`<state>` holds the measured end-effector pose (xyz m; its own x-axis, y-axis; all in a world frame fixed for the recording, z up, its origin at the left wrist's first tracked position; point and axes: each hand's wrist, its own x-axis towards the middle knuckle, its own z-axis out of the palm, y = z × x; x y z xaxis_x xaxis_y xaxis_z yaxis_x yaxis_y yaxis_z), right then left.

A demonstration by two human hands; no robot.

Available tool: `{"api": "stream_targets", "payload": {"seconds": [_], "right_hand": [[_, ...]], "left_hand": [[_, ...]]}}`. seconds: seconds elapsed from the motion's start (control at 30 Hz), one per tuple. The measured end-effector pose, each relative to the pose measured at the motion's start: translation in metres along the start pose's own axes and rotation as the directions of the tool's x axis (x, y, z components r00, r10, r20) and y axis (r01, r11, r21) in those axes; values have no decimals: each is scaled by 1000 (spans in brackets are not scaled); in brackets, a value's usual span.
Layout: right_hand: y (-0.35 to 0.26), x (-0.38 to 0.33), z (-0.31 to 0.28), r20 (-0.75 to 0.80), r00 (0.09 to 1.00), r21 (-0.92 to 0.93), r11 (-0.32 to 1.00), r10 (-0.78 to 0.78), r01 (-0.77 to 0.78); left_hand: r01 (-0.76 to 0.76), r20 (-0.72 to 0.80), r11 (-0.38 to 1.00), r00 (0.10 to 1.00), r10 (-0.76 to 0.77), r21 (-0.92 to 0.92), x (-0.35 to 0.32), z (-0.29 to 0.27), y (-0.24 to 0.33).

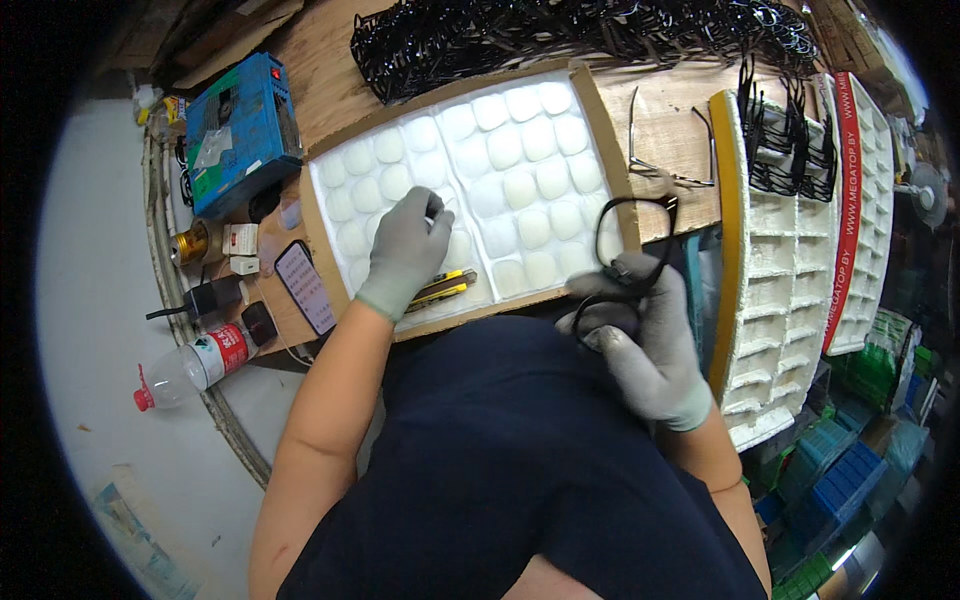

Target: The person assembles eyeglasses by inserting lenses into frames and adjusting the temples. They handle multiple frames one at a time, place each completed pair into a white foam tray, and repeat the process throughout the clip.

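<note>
My right hand (658,350), in a grey glove, is closed around a black eyeglass frame (672,203) beside the box's near right corner. Part of the frame is hidden by the fingers. My left hand (408,250), gloved as well, is above the left half of a shallow cardboard box (606,130). Its fingers are curled together, and anything between them is hidden. Rows of pale, rounded lens-like discs (535,228) lie in the box on white lining. Yellow-and-black cutter knives (440,288) rest near my left wrist at the box's front edge.
A tangled heap of black eyeglass frames (580,40) lies behind the box. White slotted racks (775,300) stand at the right, with black frames (790,150) on one. Leftward are a blue machine (240,135), a phone (304,288), a can (195,243) and a plastic bottle (195,368).
</note>
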<state>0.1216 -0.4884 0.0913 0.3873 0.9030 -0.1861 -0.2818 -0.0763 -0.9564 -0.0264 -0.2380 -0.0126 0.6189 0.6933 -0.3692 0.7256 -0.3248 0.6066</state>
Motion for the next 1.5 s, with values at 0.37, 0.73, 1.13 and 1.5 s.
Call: {"api": "stream_targets", "payload": {"seconds": [0.37, 0.73, 1.13, 1.5], "right_hand": [[13, 14, 47, 264, 964, -425, 898, 4, 113], [6, 0, 38, -16, 971, -66, 969, 237, -237], [13, -11, 45, -118, 984, -301, 940, 131, -161], [24, 7, 50, -120, 971, -229, 946, 206, -229]], "left_hand": [[-86, 113, 699, 966, 233, -710, -131, -45, 30], [-137, -122, 954, 987, 107, -266, -82, -6, -29], [-38, -1, 997, 999, 38, -73, -33, 27, -23], [416, -580, 884, 674, -457, -214, -42, -138, -188]]}}
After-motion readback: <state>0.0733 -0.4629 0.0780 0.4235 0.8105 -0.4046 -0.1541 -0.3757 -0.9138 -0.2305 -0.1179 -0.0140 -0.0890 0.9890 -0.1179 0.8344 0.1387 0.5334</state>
